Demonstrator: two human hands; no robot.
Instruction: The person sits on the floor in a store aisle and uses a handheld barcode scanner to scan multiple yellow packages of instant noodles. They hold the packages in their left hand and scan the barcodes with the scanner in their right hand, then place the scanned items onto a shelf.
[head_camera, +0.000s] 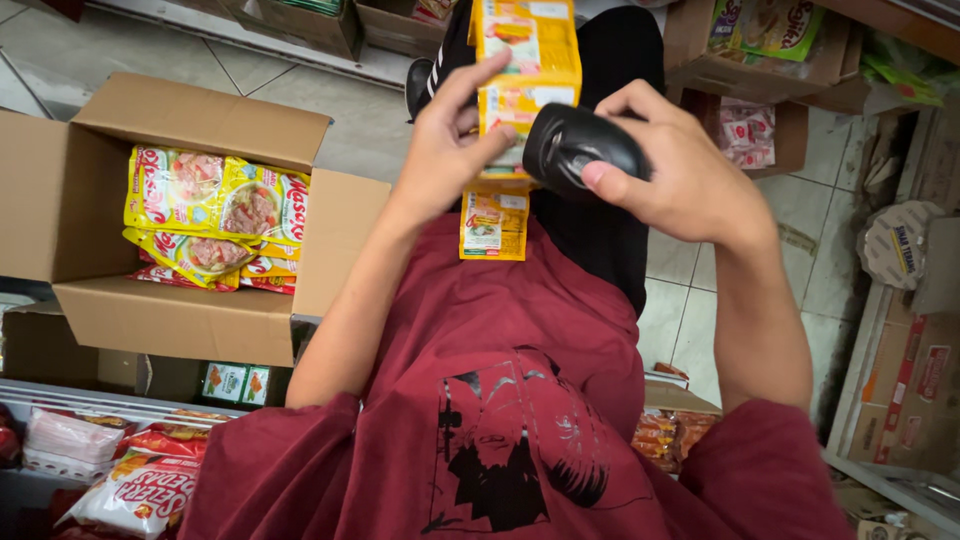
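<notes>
Two hands at work, both occupied, seen from above against a dark red shirt.

1. Open cardboard box (200, 250), left, flaps spread: holds flat yellow-and-red sachets (215, 215) stacked loosely, each with a round food picture.
2. Shelf edge, near left: white and red snack bags (140, 480), and small green packets (235, 382) under the box.
3. Left hand (445, 150), centre: fingers closed around a hanging strip of yellow sachets (520, 70), thumb and forefinger pinching the printed panel. The strip runs from the far edge down to a loose lower sachet (494, 225) resting against the shirt.
4. Right hand (670, 170): wrapped around a black handheld scanner (580, 150), thumb on its top, its head just beside the strip's middle sachet.
5. Far right: open cartons (770, 60) with green, yellow and red-white packets.
6. Right edge: flattened cardboard (900, 390), brown with red print, and a round grey card disc (897, 245).
7. Floor: pale tiles (690, 320).

Handling note, as a judgement: the scan likely reads best with the sachet panel held flat and taut, the fingers kept off the coded patch, and the scanner head squared to it without touching, so the glossy film throws no glare.
</notes>
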